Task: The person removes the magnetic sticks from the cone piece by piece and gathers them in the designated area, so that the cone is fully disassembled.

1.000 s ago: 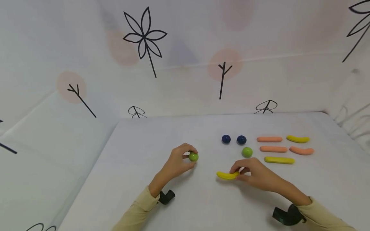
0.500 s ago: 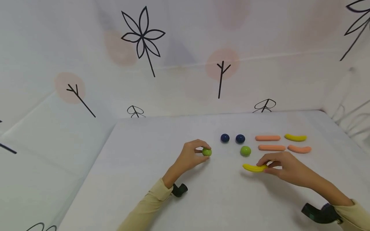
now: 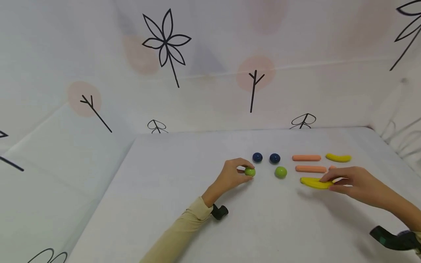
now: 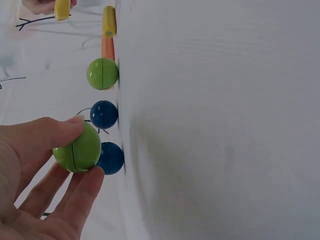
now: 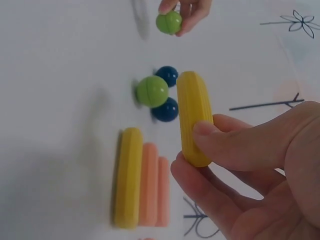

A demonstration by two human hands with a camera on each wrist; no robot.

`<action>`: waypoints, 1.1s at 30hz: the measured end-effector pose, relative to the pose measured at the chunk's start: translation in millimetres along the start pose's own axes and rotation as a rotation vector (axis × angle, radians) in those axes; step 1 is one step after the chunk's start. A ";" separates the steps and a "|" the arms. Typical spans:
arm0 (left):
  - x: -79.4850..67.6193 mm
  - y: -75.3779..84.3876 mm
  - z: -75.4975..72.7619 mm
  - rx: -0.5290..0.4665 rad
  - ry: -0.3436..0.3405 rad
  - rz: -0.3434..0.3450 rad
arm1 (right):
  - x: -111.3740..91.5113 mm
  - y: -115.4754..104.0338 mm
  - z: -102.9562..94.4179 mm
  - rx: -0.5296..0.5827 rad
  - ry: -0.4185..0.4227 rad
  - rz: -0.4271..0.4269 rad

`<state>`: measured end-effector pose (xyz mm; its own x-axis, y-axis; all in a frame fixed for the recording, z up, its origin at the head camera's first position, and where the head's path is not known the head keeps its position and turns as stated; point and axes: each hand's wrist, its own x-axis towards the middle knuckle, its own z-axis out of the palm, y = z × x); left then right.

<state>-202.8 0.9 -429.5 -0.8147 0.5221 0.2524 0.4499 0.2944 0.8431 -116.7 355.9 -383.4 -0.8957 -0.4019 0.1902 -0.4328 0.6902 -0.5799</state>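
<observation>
My left hand (image 3: 230, 175) pinches a glossy green ball (image 4: 82, 150) between thumb and fingers, above the white table. Two dark blue balls (image 3: 257, 157) sit just beyond it, and a second green ball (image 3: 281, 172) rests to the right. With thumb and fingertips, my right hand (image 3: 361, 184) grips a yellow, slightly curved, banana-like piece (image 5: 191, 110), raised off the table. From the head it overlaps a straight yellow stick (image 5: 128, 177) lying below. Behind are two straight orange sticks (image 3: 306, 158); a curved orange stick (image 3: 332, 167) is mostly hidden behind the right hand.
Another curved yellow piece (image 3: 338, 157) lies at the back right of the white table (image 3: 164, 190). A pale cloth backdrop (image 3: 210, 95) with drawn plants rises behind and at the sides. Dark wrist cameras (image 3: 219, 212) hang under both forearms.
The left hand has carried its green ball rightward, closer to the blue balls. The right hand has moved right and slightly farther back with the yellow piece, now over the straight yellow stick.
</observation>
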 end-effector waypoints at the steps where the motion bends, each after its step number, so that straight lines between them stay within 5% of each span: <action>1: 2.0 0.2 2.2 -0.007 -0.001 -0.006 | -1.0 3.1 -2.4 -0.015 0.002 0.014; 17: 26.8 2.9 25.7 0.039 -0.029 -0.037 | -29.0 56.0 -25.1 -0.074 0.029 0.181; 33: 38.5 7.9 40.0 0.170 -0.035 -0.044 | -41.3 101.3 -28.8 -0.054 -0.128 0.395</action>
<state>-215.9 55.3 -432.1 -0.8231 0.5323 0.1979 0.4718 0.4469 0.7600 -126.5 459.6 -427.2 -0.9756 -0.1690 -0.1403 -0.0662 0.8353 -0.5458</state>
